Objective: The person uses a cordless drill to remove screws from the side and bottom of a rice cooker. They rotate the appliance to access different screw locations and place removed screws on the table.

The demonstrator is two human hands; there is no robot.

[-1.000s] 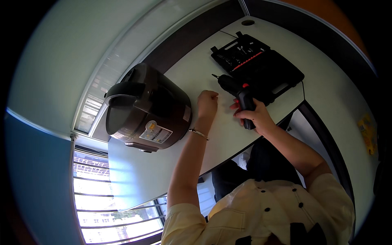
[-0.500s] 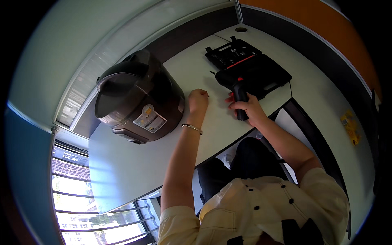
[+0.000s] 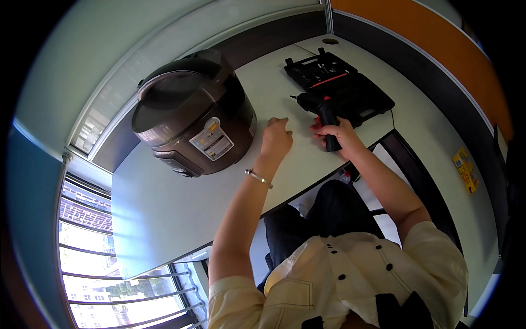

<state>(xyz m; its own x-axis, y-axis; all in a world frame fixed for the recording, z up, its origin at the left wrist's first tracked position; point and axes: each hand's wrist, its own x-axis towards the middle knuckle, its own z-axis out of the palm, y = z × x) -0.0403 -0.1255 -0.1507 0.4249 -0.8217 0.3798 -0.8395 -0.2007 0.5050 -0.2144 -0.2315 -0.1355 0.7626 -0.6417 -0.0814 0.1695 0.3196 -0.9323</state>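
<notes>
A black cordless drill (image 3: 330, 122) with red details is gripped in my right hand (image 3: 342, 140), its bit pointing toward the upper left. My left hand (image 3: 276, 140) is beside it on the white desk, fingers curled together; whatever they may hold is too small or hidden to make out. To the left of that hand stands a large dark brown electric cooker (image 3: 194, 109) with a curved lid handle and a label on its front. Behind the drill lies an open black tool case (image 3: 367, 96) with small metal pieces and a red strip.
The desk (image 3: 175, 214) bends in an L toward the right, where a yellow item (image 3: 464, 170) lies. Low partitions, one orange (image 3: 416, 38), border the back. A window with bars (image 3: 93, 252) is at lower left. My legs are below the front edge.
The view has shifted, with more of the orange partition showing. The drill remains in my right hand. My left hand's fingers have shifted slightly, still curled beside the cooker.
</notes>
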